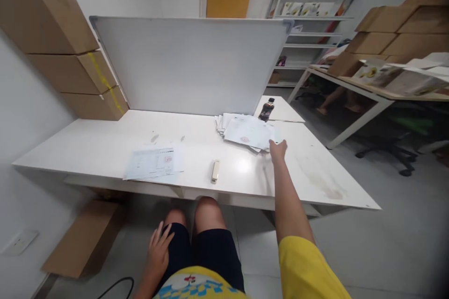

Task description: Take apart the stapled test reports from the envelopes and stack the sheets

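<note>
My right hand (278,149) is at the right corner of a stack of papers (247,131) on the white table, its fingers closed at the edge of the sheets. A red stamp shows on the top sheet. My left hand (159,250) rests on my left thigh, fingers spread, with nothing in it. Further left on the table lies a smaller set of papers (150,163), also with a red stamp. Between the two sets, near the front edge, is a cream-coloured stapler (215,171).
A dark bottle (267,109) stands behind the paper stack. A whiteboard (192,65) rises along the table's back edge. Cardboard boxes (93,72) are stacked at the left. Another table (351,85) with boxes and a partly hidden person are at the right.
</note>
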A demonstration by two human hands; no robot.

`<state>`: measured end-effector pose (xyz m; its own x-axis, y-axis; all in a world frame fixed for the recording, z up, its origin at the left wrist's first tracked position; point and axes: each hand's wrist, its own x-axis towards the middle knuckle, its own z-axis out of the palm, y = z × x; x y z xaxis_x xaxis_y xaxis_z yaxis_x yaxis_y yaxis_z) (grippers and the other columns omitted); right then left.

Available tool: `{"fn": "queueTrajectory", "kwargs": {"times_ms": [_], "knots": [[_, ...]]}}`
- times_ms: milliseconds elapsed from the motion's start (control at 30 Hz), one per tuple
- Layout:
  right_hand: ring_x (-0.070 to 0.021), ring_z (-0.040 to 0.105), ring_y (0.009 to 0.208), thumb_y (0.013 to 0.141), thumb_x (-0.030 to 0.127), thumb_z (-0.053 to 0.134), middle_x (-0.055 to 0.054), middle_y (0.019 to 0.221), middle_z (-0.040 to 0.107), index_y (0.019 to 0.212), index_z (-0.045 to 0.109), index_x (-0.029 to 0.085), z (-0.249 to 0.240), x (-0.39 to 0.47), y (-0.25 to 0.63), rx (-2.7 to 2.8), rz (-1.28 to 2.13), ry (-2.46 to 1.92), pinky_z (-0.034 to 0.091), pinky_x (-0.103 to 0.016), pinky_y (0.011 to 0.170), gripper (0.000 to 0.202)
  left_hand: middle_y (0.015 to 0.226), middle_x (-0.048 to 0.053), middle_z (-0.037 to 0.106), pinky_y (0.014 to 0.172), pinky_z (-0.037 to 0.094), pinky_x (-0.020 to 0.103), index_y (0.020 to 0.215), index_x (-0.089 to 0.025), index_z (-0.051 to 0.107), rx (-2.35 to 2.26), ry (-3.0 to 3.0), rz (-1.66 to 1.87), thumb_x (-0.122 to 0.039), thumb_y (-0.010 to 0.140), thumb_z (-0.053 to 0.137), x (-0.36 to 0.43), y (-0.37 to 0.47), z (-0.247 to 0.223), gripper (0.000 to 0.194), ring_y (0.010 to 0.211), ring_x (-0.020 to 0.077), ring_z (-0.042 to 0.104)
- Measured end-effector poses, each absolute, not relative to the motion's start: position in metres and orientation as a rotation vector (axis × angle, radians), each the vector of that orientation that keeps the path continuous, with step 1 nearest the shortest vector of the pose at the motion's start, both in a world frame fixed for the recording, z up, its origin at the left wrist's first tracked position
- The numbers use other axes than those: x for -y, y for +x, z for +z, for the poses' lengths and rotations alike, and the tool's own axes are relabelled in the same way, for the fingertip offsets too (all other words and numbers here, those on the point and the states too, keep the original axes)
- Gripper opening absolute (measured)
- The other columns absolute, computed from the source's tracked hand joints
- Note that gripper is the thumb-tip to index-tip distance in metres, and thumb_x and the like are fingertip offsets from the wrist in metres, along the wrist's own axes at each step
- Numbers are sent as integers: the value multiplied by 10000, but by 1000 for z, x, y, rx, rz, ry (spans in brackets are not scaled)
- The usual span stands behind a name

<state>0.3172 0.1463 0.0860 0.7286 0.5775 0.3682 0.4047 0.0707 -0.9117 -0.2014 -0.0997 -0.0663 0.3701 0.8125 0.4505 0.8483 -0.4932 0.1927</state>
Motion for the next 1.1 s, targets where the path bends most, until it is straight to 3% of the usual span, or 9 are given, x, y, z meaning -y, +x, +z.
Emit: {"fn": "queueTrajectory", "kwargs": {"times_ms": [100, 167, 300, 467, 567, 733, 933, 1100], "knots": [[-332, 439, 1213, 698, 345, 558, -287, 1436, 250, 1362, 305, 51, 62, -109, 314, 633, 211, -1641, 332, -513, 1007, 768, 1215, 70, 649, 993, 418, 473, 1176, -262, 633, 1540, -2508, -942, -90, 806, 391, 51, -175, -13, 474, 1279, 270, 468], [-297, 475, 1204, 718, 335, 536, -249, 1466, 221, 1395, 242, 107, 47, -66, 306, 634, 226, -1614, 403, -472, 967, 773, 1248, 90, 624, 1038, 361, 494, 1206, -238, 607, 1595, -2390, -1039, -142, 842, 400, 9, -172, 23, 430, 1330, 277, 399], [-253, 563, 1128, 773, 334, 493, -167, 1416, 350, 1368, 317, 196, 19, 43, 268, 623, 36, -1556, 451, -444, 933, 636, 1496, 153, 338, 1106, 229, 523, 1387, -139, 406, 1652, -2503, -765, -358, 851, 501, -66, -192, 66, 587, 1407, 326, 223], [-313, 622, 998, 787, 416, 469, -139, 1112, 607, 1279, 476, 225, -34, 165, 185, 482, 72, -1790, 501, -474, 835, 528, 1416, 147, 461, 1103, 245, 497, 1323, -162, 482, 1517, -2689, -525, -451, 852, 518, -78, -203, 60, 554, 1344, 318, 350], [-319, 641, 949, 786, 410, 453, -122, 1047, 648, 1149, 559, 254, -60, 194, 145, 418, 351, -1886, 515, -456, 782, 409, 1304, 132, 567, 1059, 327, 466, 1225, -177, 568, 1426, -2696, -597, -324, 863, 513, -58, -196, 51, 394, 1268, 292, 448], [-282, 662, 850, 780, 448, 506, -110, 946, 696, 963, 636, 195, -47, 162, 117, 756, 832, -1692, 499, -413, 805, 338, 1132, 104, 661, 949, 427, 438, 1122, -197, 629, 1296, -2687, -703, -65, 829, 400, -33, -185, 52, 395, 1123, 250, 563], [-258, 664, 826, 723, 586, 606, -96, 922, 721, 917, 686, 210, 8, 69, 78, 949, 1276, -1311, 512, -383, 779, 430, 1092, 89, 687, 913, 442, 420, 1132, -194, 630, 1082, -2626, -754, -57, 847, 397, -16, -180, 55, 392, 1059, 232, 596], [-198, 655, 661, 706, 590, 640, -75, 797, 720, 907, 685, 196, 41, 9, 34, 873, 1620, -1046, 521, -307, 578, 444, 1059, 78, 707, 891, 450, 385, 1122, -208, 633, 908, -2577, -875, -93, 859, 438, -1, -179, 52, 347, 1010, 206, 626]]}}
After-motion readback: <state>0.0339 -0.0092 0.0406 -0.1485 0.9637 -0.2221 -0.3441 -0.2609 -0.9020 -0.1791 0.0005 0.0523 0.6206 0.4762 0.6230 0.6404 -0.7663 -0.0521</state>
